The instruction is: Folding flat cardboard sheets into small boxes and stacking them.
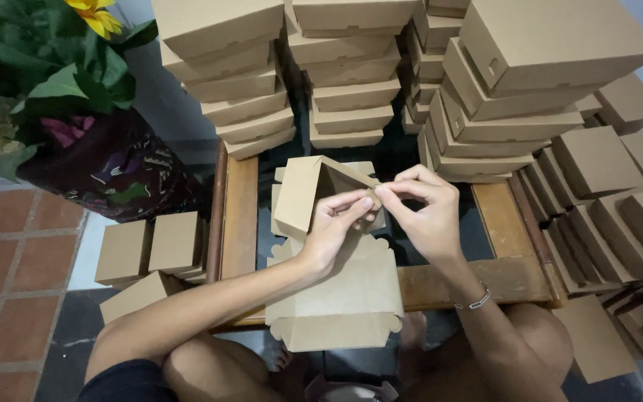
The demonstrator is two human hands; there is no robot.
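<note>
Both hands, left (333, 234) and right (429, 216), pinch a flap of the half-folded box (303, 190), each grip clenched on it over the desk (240, 216) centre. Stacks (351, 89) crowd the far edge; little free room.

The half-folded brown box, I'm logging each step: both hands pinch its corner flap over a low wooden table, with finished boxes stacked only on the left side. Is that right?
Not quite. The head view shows the left hand and right hand pinching the half-folded brown box over the wooden table, but finished boxes are stacked across the back and right too, not only on the left.
</note>
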